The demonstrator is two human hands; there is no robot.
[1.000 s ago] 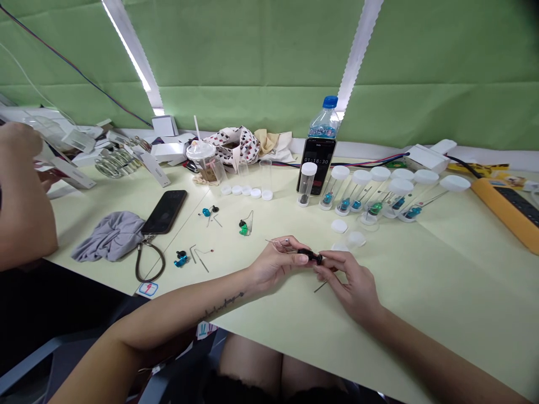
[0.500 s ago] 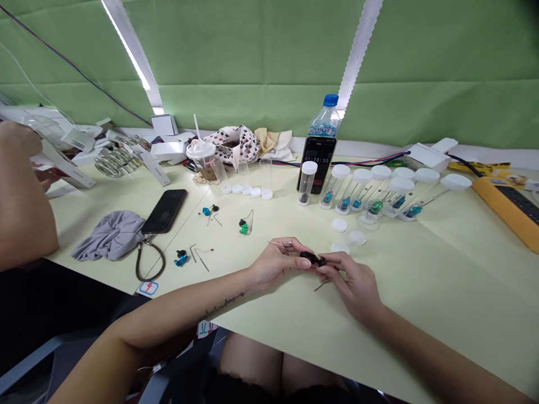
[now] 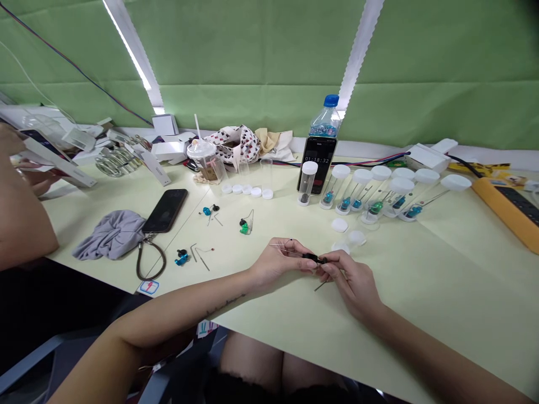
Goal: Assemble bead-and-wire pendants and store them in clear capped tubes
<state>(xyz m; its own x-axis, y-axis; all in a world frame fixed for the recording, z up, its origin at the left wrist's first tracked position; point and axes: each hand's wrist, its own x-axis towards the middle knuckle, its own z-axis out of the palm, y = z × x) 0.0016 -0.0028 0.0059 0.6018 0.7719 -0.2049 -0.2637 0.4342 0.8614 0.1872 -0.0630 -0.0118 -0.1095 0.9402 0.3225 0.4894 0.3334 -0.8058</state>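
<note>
My left hand (image 3: 282, 259) is closed, its thumb and fingers gripping a small black part (image 3: 310, 257). Thin metal rods (image 3: 280, 247) stick out from between its fingers. My right hand (image 3: 351, 278) pinches the right end of the same black part, so the two hands nearly touch. Below the right fingertips a short metal rod (image 3: 320, 285) shows; whether it is held or lies on the table I cannot tell. Left of my hands lie a green part (image 3: 243, 227) with bent wire, and blue parts (image 3: 181, 258) with black pieces and an L-shaped hex key (image 3: 192, 252).
Capped clear tubes (image 3: 336, 188) with coloured parts stand at the back right, beside a phone (image 3: 318, 163) leaning on a water bottle (image 3: 325, 120). Loose white caps (image 3: 339, 225) lie before them. A dark phone (image 3: 165, 211) and grey cloth (image 3: 112, 235) lie left, near another person's arm (image 3: 25, 207).
The black part has turned slightly between my fingers, while both hands stay in nearly the same place. At the left, the other person's hand has shifted and a phone shows there.
</note>
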